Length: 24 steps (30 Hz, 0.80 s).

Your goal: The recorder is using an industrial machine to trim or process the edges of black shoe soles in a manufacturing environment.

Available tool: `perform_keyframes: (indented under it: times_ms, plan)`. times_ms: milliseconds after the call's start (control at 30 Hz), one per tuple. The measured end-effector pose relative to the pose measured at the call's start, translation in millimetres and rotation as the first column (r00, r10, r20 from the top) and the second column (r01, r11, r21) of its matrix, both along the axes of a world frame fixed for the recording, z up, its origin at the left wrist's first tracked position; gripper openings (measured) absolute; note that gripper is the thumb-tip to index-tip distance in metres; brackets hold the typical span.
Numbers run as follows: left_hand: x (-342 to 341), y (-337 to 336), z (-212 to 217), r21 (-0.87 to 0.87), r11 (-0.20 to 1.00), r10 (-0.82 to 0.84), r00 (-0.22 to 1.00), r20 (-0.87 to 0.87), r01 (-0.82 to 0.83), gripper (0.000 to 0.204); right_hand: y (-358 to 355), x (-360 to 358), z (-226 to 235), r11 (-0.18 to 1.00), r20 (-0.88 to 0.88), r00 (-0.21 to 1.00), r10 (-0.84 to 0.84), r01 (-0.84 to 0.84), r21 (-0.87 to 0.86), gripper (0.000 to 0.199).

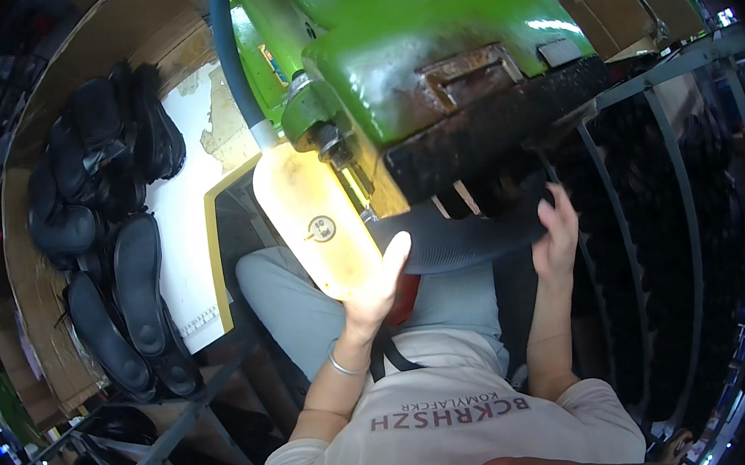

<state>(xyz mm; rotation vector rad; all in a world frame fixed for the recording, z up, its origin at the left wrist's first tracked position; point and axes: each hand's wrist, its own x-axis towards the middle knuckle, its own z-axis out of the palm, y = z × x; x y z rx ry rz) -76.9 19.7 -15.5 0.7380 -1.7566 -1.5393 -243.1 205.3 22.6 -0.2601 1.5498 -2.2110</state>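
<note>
Off to your far left, a pile of black shoe soles [109,233] lies on the cardboard-lined shelf [30,296]. Your left hand [378,282] reaches up from a raised forearm with a bangle [344,365] at the wrist, fingers [395,250] fairly straight and pressed against the near end of the dark ribbed sole [460,241]. That sole sits under the green machine [408,56], just beside its yellowish plastic bottle [316,216]. Your right hand [556,236] rises to the sole's far end, fingers curled narrowly around its edge, though the shadow there makes the grip hard to judge.
</note>
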Motion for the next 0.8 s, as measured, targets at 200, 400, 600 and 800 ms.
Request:
perform_keyframes:
  times_ms: [200,400,600,800]
  plan:
    - [3.8,-10.4,16.4,0.329,0.943,0.023,0.976,-0.217,0.051,0.023,-26.3,-33.5,-6.6,0.989,-0.105,0.984,0.143,-0.146,-0.019,0.028]
    - [-23.1,-7.5,-1.2,-0.218,0.974,-0.029,0.985,0.172,0.067,0.012,-6.9,-43.3,-15.7,0.998,-0.042,0.999,-0.001,-0.002,-0.064,0.026]
    - [-20.0,-10.6,1.9,-0.098,0.994,0.040,0.999,-0.023,-0.042,0.013,-34.1,-56.5,3.4,0.999,-0.145,0.989,0.026,-0.032,-0.042,0.024]
    - [-9.1,-4.7,11.0,0.188,0.982,0.036,0.983,-0.182,-0.001,0.017,-23.2,-41.0,-16.2,0.985,-0.123,0.981,0.150,-0.160,-0.070,0.026]
